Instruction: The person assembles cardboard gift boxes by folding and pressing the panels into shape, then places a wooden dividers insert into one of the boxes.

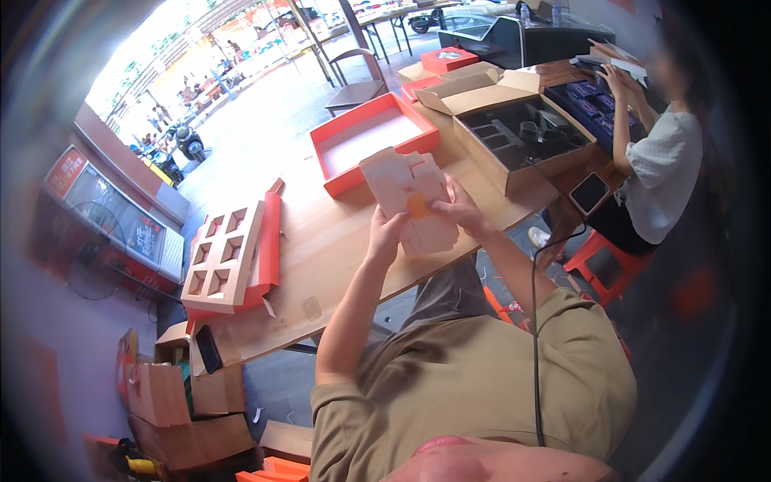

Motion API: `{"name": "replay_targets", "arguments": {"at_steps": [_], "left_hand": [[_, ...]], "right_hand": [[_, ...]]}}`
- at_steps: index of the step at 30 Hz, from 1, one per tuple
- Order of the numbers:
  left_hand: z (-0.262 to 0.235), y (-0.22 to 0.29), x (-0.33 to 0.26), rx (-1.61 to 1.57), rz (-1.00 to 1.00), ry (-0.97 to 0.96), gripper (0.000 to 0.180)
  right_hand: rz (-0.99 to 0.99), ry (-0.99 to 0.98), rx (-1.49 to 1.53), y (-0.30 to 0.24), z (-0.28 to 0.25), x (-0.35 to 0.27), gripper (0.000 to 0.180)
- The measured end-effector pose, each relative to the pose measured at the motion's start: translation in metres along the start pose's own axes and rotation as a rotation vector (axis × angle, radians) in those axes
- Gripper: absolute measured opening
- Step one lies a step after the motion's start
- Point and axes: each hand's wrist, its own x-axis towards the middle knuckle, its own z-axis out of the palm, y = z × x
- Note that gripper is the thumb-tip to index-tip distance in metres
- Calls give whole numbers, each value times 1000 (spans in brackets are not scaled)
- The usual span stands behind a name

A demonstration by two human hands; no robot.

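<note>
Both my hands hold a flattened pale carton (pixel 428 233) with an orange patch in its middle, up above the table's near edge. My left hand (pixel 387 231) grips its left side, thumb on the face. On the right side my right hand (pixel 459 207) closes around it, thumb near the orange patch. Flaps and cut-outs show along the carton's upper edge. Beyond it on the table lies an open red box tray (pixel 328 165) with a white inside. To the left, a cardboard insert (pixel 245 261) with several square compartments rests on a red box piece (pixel 270 249).
A wooden table (pixel 321 265) spans the middle. At the right stands an open brown carton (pixel 514 173) with dark contents; a phone (pixel 589 193) lies near it. A co-worker (pixel 662 169) sits at right. Another phone (pixel 208 349) lies at the left corner. Cardboard boxes (pixel 189 402) stand below left.
</note>
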Motion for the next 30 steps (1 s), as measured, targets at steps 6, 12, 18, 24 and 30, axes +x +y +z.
{"name": "replay_targets", "arguments": {"at_steps": [6, 12, 18, 24, 30], "left_hand": [[-24, 74, -42, 558, -268, 41, 58], [-137, 158, -96, 2201, -19, 378, 109], [-187, 189, -118, 2345, -825, 403, 116], [-217, 170, -127, 2335, -559, 420, 93], [-247, 199, -130, 2319, -387, 169, 65]], "right_hand": [[155, -111, 213, 5, 24, -21, 42], [154, -126, 237, 14, 30, -17, 37], [141, -168, 99, -2, 39, -26, 43], [200, -191, 47, 0, 35, -22, 47], [323, -345, 106, -1, 51, -3, 49]]}}
